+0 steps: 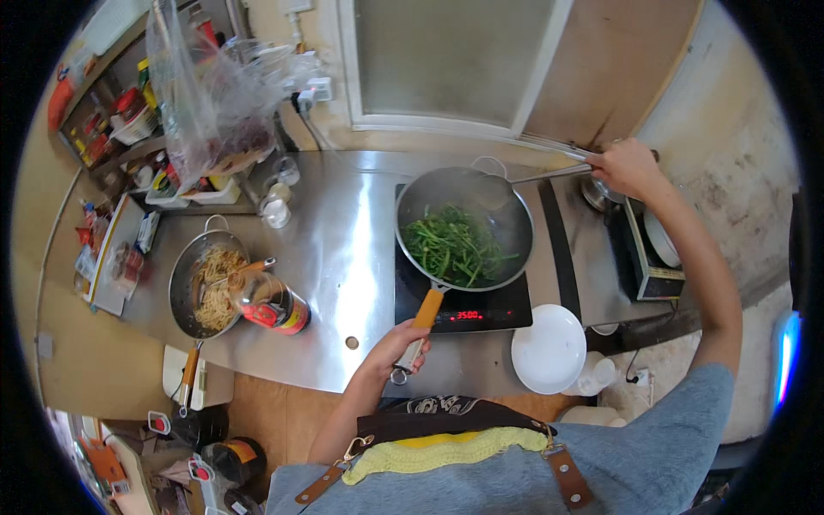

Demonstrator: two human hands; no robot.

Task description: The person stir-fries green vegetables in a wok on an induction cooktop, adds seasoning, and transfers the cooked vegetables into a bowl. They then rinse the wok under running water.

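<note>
A steaming wok (465, 228) with chopped green vegetables (454, 248) stands on a black induction cooktop (496, 315) whose red display is lit. My left hand (399, 347) is closed around the wok's wood-and-metal handle (428, 309). At the upper right, my right hand (624, 167) grips the end of a long metal utensil (553, 172), whose head reaches into the far side of the wok, partly veiled by steam. A metal pot (599, 194) is just below that hand. A white plate (549, 351) lies to the right of the cooktop, near the counter's front edge.
On the left, a second pan (177, 283) holds noodle-like food beside a jar with a red label (273, 306). Small seasoning jars (277, 209) stand farther back. A plastic bag (212, 96) hangs by the crowded shelf (138, 151). Another stove (660, 280) is at right.
</note>
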